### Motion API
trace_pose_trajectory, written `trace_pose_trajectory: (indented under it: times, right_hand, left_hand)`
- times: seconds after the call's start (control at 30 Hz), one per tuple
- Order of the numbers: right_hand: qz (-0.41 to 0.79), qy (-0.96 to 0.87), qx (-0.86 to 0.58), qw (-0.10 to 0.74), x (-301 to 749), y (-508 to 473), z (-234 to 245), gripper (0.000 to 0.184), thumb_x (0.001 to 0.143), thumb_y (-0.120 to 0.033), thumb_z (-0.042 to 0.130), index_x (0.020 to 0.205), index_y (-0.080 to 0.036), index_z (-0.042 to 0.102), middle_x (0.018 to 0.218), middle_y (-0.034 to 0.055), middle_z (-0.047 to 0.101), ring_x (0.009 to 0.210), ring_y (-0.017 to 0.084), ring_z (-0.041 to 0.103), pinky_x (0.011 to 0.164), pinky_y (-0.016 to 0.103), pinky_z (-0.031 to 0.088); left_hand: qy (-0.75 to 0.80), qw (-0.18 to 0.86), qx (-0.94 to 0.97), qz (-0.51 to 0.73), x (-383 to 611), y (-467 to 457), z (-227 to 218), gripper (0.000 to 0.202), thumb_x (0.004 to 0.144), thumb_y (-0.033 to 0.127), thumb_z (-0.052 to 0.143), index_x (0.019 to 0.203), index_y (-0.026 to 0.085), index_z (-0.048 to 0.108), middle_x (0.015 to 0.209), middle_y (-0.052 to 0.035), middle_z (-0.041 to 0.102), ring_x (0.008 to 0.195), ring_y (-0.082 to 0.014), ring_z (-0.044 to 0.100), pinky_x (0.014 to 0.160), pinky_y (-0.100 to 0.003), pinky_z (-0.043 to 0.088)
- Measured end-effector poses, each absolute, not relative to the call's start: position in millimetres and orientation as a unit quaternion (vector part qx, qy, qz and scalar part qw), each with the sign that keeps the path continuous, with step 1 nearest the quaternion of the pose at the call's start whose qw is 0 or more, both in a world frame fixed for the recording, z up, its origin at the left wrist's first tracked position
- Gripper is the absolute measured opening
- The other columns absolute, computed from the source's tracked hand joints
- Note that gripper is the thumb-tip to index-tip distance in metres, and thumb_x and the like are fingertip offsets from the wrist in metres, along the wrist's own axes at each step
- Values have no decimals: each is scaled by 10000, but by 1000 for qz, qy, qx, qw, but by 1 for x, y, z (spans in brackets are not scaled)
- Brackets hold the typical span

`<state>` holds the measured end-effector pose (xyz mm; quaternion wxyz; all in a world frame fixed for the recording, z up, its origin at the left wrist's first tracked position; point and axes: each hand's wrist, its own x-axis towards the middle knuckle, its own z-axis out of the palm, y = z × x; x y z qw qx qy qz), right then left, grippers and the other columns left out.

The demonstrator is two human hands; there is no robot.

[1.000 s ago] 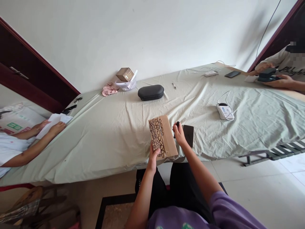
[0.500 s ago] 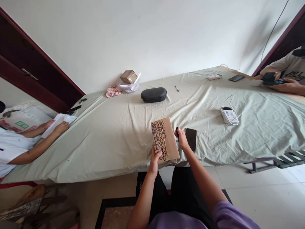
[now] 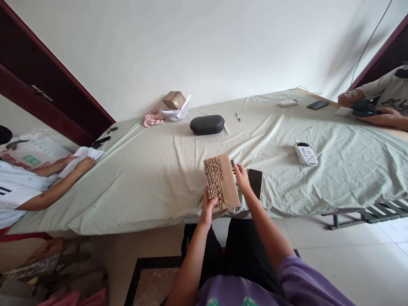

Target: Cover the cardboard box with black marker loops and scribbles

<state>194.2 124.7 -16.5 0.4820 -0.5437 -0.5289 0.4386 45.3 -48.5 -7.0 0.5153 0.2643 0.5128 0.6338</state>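
Nothing legible — black lettering [image 3: 391,104] on a T-shirt [image 3: 387,94] is too blurred.

A bare white wall [image 3: 191,51] runs behind a long bed [image 3: 143,199] under a pale green sheet — a dark red door [image 3: 41,89] stands left, with white floor tiles [image 3: 344,255] and a dark-edged mat [image 3: 153,280] below.

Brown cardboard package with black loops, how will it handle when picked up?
The brown cardboard package looks stiff, since its edges are straight where the left hand grips it. Probably light, as one hand holds it. Its flat faces suggest it would slide, not roll.
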Motion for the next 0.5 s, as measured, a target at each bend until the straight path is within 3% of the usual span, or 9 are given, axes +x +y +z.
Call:
trace_pose_trajectory:
  times: [0.07,0.17,0.23,0.33,0.43,0.5]
  right_hand:
    - [398,-530,-583,469,208,113,-19,617,825,-680,595,1179,-178,654,1191,172,705,1164,333,632,1053,473,478]
    - [295,-522,-692,403,234,90,-25,666,866,-505,611,1422,-138,606,1502,260,563,1453,460,431,1200,624,297]
    - [203,-514,-777,302,246,78,-30,743,895,-454,635,1541,-105,526,1529,301,515,1451,518,410,1170,674,278]
    - [129,-524,-819,194,248,73,-33,893,879,-491,736,1597,-41,453,1434,349,541,1355,535,502,1103,651,344]
    - [127,-527,-820,185,239,81,-31,1000,833,-494,805,1632,-50,401,1436,361,528,1360,533,506,1098,643,359]
    - [168,-497,-822,222,237,90,-27,1106,758,-463,863,1651,-56,353,1488,376,491,1410,548,468,1128,672,340]
  left_hand:
    - [511,513,267,636,44,-49,-8,781,813,469,810,1527,243,586,1614,-122,580,1585,-373,450,1309,-519,376]
    - [509,506,272,642,44,-51,-9,777,798,464,822,1512,250,604,1617,-110,580,1590,-372,443,1322,-521,354]
    - [510,508,273,638,44,-51,-8,784,792,461,823,1516,257,602,1617,-103,583,1586,-371,449,1324,-528,349]
    - [507,522,272,630,44,-48,-6,788,809,450,797,1540,257,576,1621,-105,580,1565,-372,478,1301,-545,380]
    - [500,526,268,634,44,-43,-5,765,824,422,779,1542,256,572,1619,-100,585,1563,-362,483,1302,-539,381]
    - [498,524,259,641,44,-40,-8,776,814,421,787,1542,257,572,1593,-100,610,1564,-359,483,1310,-538,369]
